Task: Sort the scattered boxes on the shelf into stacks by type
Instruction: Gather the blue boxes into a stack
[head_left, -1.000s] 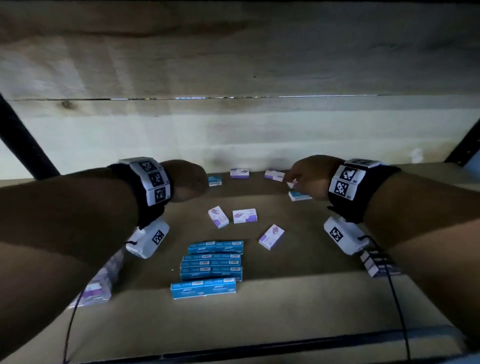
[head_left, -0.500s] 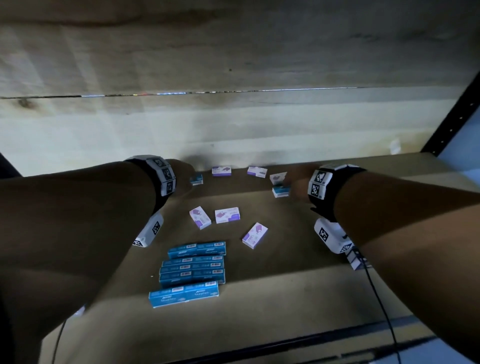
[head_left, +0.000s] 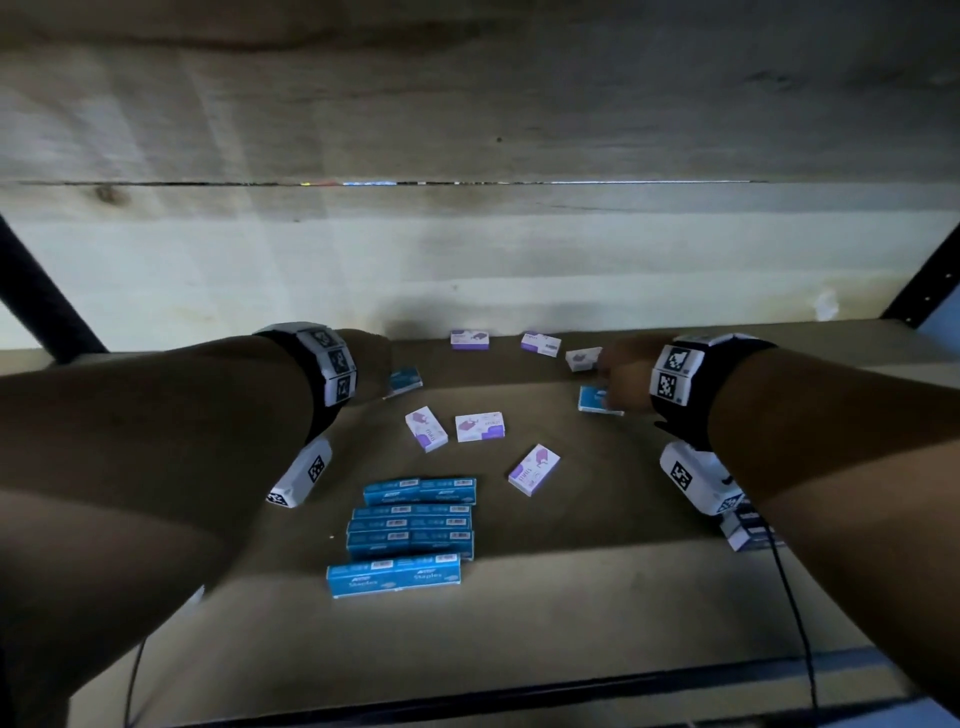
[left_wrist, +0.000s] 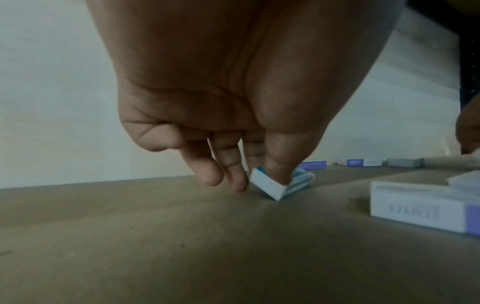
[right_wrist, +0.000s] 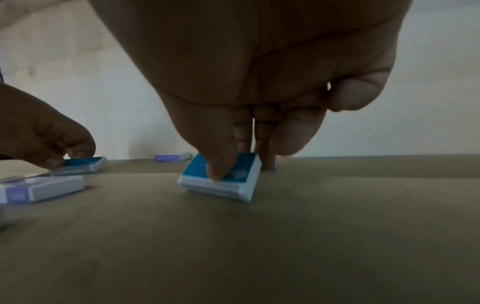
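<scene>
Both hands at back of shelf (head_left: 519, 623). Left hand (left_wrist: 228, 123) pinches a small teal box (left_wrist: 281, 185), thumb on top; right hand (right_wrist: 246, 102) pinches another teal box (right_wrist: 221, 179), likewise. Prob. light, stiff card w/ slick faces, so grip across the short edges.

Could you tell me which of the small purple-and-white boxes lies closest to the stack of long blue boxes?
The purple box lying alone, tilted, just right of the blue stack. The pair sits farther back, and the rest line the back wall.
</scene>
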